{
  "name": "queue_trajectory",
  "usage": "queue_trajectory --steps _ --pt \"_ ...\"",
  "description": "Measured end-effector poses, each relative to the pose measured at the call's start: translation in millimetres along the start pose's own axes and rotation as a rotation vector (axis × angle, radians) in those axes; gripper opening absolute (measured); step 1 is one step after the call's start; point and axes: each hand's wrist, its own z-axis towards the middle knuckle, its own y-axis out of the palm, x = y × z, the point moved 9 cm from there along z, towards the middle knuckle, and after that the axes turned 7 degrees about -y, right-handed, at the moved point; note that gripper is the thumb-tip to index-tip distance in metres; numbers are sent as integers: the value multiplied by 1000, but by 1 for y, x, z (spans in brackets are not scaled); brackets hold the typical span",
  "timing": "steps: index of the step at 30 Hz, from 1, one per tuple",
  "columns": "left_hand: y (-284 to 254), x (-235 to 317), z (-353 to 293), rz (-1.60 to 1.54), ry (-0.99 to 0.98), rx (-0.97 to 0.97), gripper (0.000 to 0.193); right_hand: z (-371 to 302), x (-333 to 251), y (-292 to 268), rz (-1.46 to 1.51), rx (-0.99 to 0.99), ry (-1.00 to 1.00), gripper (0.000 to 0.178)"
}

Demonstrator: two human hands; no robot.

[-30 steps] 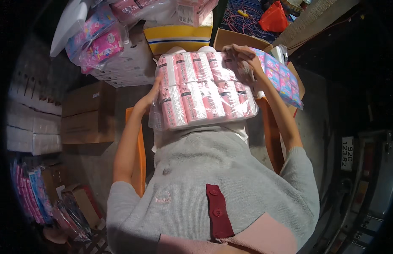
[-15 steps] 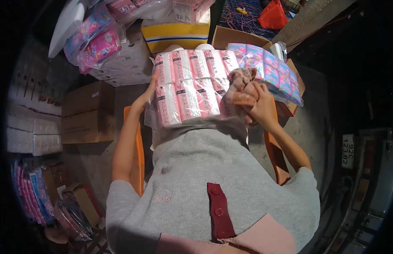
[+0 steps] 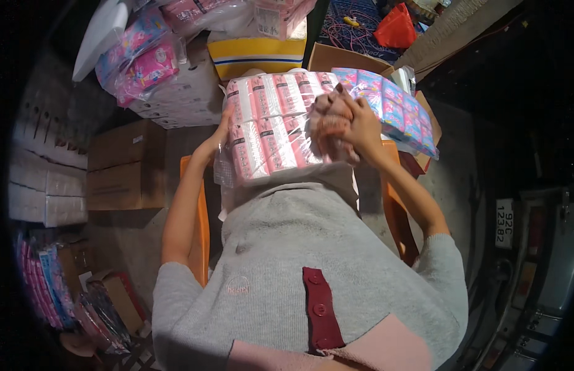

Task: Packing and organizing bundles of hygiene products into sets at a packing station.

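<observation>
A clear-wrapped bundle of pink and white packs [image 3: 268, 139] lies on my lap, its packs set in two rows. My left hand [image 3: 221, 135] holds the bundle's left side, fingers along the edge and partly hidden by it. Bunched in my right hand [image 3: 365, 128] is a patterned brown-pink cloth [image 3: 327, 120], pressed on the right part of the bundle's top. The cloth and fingertips are blurred by motion. Loose clear film [image 3: 224, 166] hangs at the bundle's near left corner.
Blue-pink wrapped packs [image 3: 398, 108] rest on an open cardboard box [image 3: 349, 57] at the right. Bagged packs [image 3: 147, 68] are piled at the far left, near a yellow box [image 3: 256, 55]. A closed carton [image 3: 123, 167] stands left. Orange chair arms [image 3: 196, 216] flank me.
My right hand has moved left with the cloth, from the bundle's right edge onto its top. The left hand stays at the left side.
</observation>
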Motion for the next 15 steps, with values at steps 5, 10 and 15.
queue_trajectory --steps 5,10,15 --pt "26 10 -24 -118 -61 -182 102 51 13 23 -121 137 -45 51" --pt "33 15 -26 -126 -41 -177 103 110 34 50 -267 87 76 44" --pt "27 13 -18 -74 -5 -198 106 133 56 64 -221 46 209 50"
